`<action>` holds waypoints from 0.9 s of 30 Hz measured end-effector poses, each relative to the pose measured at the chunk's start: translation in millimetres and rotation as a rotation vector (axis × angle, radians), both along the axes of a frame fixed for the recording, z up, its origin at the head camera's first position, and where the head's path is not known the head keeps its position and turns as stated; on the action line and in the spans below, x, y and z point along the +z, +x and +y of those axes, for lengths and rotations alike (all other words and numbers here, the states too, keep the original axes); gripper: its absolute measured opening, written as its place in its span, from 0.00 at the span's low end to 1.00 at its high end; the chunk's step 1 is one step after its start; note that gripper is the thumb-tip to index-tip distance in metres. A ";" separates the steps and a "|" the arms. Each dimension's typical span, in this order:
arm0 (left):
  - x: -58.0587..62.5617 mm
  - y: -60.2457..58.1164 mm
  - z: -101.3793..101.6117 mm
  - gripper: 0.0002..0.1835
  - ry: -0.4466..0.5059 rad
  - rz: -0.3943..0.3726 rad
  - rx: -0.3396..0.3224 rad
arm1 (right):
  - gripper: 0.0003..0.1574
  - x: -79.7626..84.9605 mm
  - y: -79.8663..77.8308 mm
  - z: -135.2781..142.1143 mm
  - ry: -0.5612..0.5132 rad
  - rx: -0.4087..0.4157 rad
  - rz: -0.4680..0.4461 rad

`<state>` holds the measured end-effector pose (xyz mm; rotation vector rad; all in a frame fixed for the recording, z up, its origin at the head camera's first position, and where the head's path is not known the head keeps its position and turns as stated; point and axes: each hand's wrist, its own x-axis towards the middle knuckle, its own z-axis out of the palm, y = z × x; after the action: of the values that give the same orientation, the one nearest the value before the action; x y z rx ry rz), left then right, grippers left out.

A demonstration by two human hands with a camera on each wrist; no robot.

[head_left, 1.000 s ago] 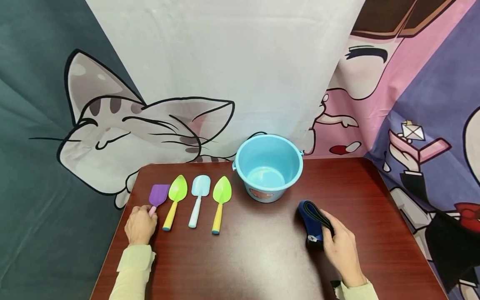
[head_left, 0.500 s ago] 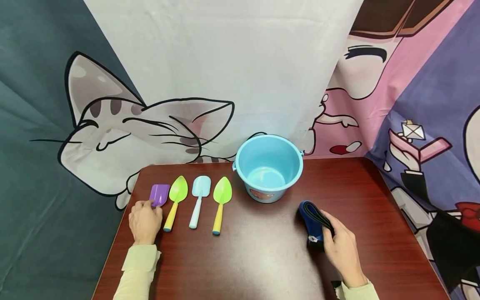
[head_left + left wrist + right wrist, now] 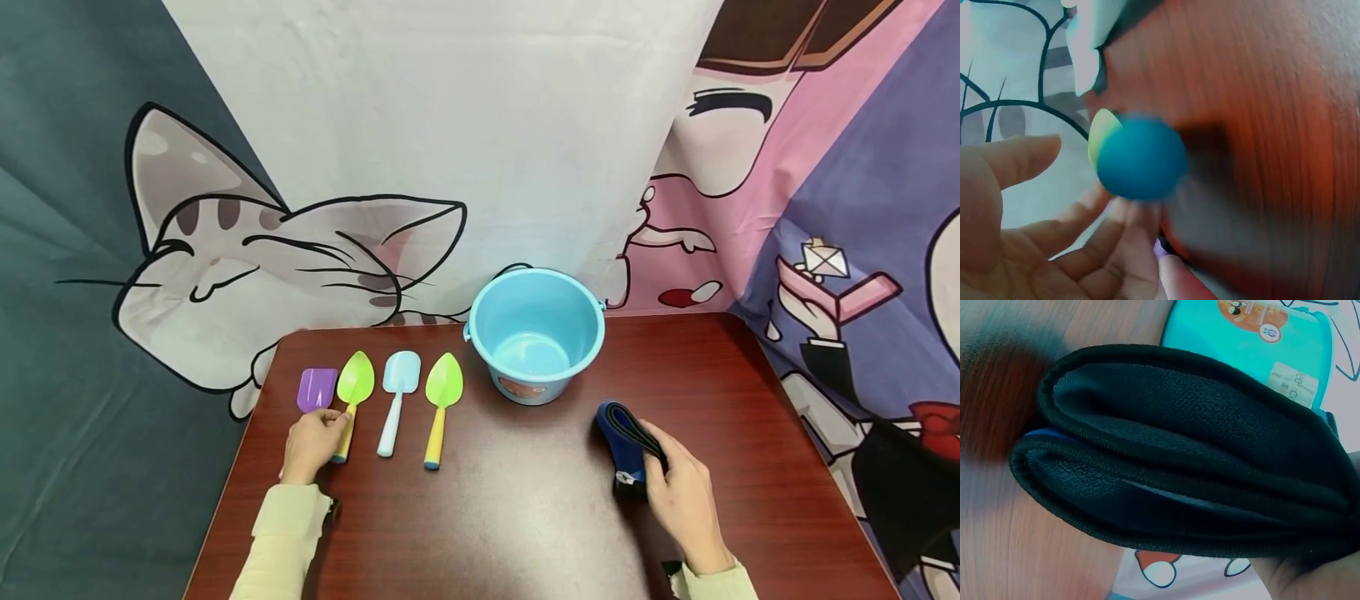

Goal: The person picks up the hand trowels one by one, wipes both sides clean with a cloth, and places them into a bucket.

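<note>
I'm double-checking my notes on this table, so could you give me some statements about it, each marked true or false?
1. The right hand holds a dark blue folded item. True.
2. The bucket stands left of the tools. False: the bucket stands to their right.
3. The light blue shovel lies between two green trowels. True.
4. The purple shovel is the rightmost tool. False: the purple shovel is leftmost.
</note>
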<state>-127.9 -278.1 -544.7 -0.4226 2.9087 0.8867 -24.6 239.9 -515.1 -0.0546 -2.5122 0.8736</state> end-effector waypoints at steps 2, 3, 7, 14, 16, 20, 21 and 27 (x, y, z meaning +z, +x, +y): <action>-0.9 -0.3 -0.4 0.22 0.022 -0.061 -0.008 | 0.29 0.0 -0.1 0.0 -0.003 0.002 0.000; -1.6 -0.3 -0.4 0.23 0.030 -0.084 -0.010 | 0.29 0.0 -0.1 -0.1 -0.004 0.002 -0.003; -6.7 -0.1 -0.5 0.25 0.066 -0.125 -0.009 | 0.29 -0.9 -0.2 -0.6 -0.010 0.000 -0.009; -12.7 -4.0 0.8 0.28 0.093 -0.118 0.024 | 0.28 -1.7 -0.4 -0.8 -0.008 -0.009 -0.016; -13.3 -4.4 0.7 0.28 0.104 -0.124 0.038 | 0.28 -1.6 -0.5 -0.7 -0.009 -0.008 -0.016; -10.1 -4.4 1.2 0.26 0.182 -0.142 0.051 | 0.28 -1.5 -0.6 -0.7 -0.007 -0.010 -0.016; -9.4 -4.4 1.1 0.26 0.199 -0.147 0.056 | 0.28 -1.4 -0.7 -0.7 -0.006 -0.010 -0.015; -10.8 -4.1 -1.4 0.24 0.284 -0.192 0.072 | 0.29 -1.5 -1.0 -0.8 0.000 -0.003 -0.016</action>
<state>-131.9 -279.5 -555.5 -0.5557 2.5596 1.1771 -25.6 239.1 -516.6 -0.0658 -2.5266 0.8757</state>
